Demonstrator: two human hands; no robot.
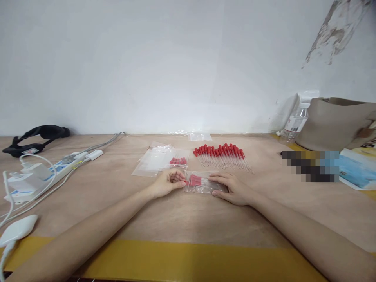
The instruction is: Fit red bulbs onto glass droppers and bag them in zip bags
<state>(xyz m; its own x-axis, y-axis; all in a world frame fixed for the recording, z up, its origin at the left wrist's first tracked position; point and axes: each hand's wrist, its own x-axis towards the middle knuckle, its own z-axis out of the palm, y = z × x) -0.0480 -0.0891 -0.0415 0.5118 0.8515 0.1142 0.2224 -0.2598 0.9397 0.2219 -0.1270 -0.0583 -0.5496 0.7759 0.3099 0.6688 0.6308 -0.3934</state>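
A clear plastic bag (205, 188) lies flat on the table in front of me, with several red-handled sticks (195, 180) inside, their thin shafts pointing right. My left hand (169, 183) pinches the bag's left end between thumb and fingers, beside the red handles. Across the bag's right end rests my right hand (233, 188), fingers stretched out and apart. Just beyond is a row of loose red-headed sticks (220, 152) with thin pale shafts. To its left lies another clear bag (178, 161) holding several red-handled pieces, partly over flat clear bags (148, 162).
At the left are a white power strip (63, 168) with chargers and cables, a black strap (41, 135) and a white puck-like device (19, 230). A plastic bottle (296, 121), a beige bag (329, 123) and blue packaging (355, 168) stand at the right. A pixelated patch hides something there.
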